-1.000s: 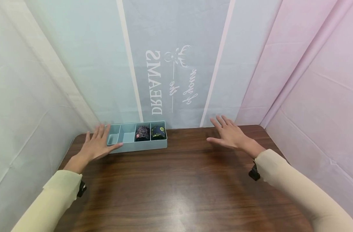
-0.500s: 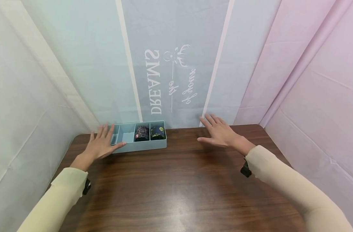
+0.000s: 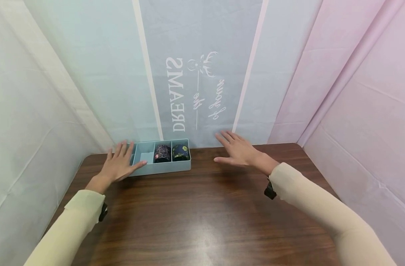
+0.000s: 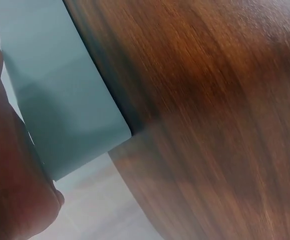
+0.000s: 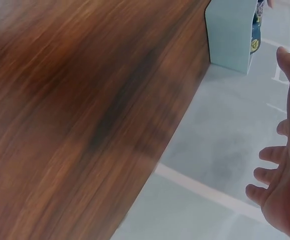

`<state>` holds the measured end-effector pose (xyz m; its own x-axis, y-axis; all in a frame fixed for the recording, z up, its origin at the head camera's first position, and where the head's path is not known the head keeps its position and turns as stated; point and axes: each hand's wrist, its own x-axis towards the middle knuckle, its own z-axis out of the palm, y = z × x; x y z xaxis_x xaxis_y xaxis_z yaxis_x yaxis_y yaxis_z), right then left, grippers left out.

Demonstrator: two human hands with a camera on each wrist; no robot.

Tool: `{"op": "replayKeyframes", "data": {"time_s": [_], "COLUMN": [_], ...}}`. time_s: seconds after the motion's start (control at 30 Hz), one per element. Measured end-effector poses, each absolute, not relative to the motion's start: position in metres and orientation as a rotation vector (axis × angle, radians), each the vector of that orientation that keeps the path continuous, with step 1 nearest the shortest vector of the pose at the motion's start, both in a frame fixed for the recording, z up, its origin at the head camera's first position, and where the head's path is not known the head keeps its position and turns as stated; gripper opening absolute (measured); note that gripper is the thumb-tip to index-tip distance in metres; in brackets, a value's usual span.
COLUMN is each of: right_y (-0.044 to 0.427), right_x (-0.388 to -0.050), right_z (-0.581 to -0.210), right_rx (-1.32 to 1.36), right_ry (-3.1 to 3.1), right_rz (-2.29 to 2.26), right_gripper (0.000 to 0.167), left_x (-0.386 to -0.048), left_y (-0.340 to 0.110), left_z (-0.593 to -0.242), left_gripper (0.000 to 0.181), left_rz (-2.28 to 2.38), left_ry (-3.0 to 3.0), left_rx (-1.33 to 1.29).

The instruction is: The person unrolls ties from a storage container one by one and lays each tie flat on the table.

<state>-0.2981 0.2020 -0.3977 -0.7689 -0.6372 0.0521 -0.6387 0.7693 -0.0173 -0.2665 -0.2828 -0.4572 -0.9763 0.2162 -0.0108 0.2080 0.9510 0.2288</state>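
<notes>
Overlapping the box (image 3: 166, 168), perhaps touching, the left hand (image 3: 117, 165) lies wide; the right hand (image 3: 240, 151), also wide, hangs apart.

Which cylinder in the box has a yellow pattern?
The dark blue cylinder, at the right end of the box; the purplish-black cylinder beside it shows no yellow.

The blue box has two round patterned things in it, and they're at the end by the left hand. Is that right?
Not quite: the end is wrong. In the head view, the dark reddish-patterned thing and the navy thing with yellow-green patches sit in the blue box at the end nearer the right hand, away from the left hand.
</notes>
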Motion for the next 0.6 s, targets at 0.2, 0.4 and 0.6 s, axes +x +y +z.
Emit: {"op": "replayKeyframes", "data": {"time_s": [0.2, 0.4, 0.6], "right_y": [0.188, 0.174, 0.157], "right_x": [-0.305, -0.309, -0.311], "right_z": [-0.399, -0.399, -0.400], "right_rx": [1.094, 1.139, 1.193], "right_ry": [-2.903, -2.896, -2.889], "right_rz": [0.048, 0.062, 0.103], "right_gripper": [0.100, 0.100, 0.098], "left_x": [-0.269, -0.271, -0.274], "left_y": [-0.279, -0.276, -0.277], "left_z": [-0.458, -0.459, -0.462], "left_gripper": [0.111, 0.107, 0.105], "left_rz": [0.342, 0.269, 0.261], "left_ry": [3.071, 3.063, 3.052], "left_rx": [0.368, 0.387, 0.377]}}
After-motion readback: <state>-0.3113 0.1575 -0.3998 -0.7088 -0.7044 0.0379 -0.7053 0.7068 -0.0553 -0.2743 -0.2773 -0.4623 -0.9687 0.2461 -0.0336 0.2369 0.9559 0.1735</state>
